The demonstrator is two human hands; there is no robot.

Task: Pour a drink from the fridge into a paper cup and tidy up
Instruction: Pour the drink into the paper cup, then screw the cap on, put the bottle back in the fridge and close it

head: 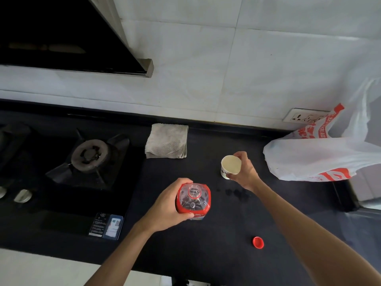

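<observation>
Gripped the uncapped bottle [193,201] upright over the dark surface [185,254], with the left hand [165,205] curled round its red label. Pinched the paper cup [230,167] near its rim with the right hand [244,172], behind and right of the bottle. Had the red cap [258,242] lying apart near the front, and a folded cloth [167,141] and plastic bag [321,153] by the wall.

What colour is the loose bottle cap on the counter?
Red; the bottle cap shows clearly in the head view.

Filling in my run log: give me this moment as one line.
left hand: grips uncapped bottle, upright | right hand: holds paper cup | red cap: lying on counter | droplets: on counter near cup
</observation>
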